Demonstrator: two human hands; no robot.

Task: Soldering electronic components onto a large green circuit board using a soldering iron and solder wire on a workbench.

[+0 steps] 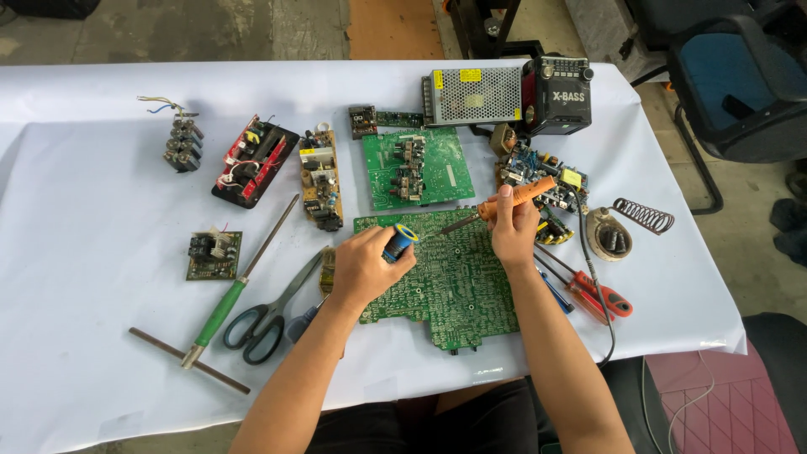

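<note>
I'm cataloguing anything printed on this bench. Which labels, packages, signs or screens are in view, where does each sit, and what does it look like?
Yellow stickers: two small rectangles on the silver mesh power supply at the table's far edge.
Lettered panel: pale print across the front of the black and red radio, right of the power supply.
Yellow square label: on the blue circuit board behind the right hand.
No packages, signs or screens visible.
</note>
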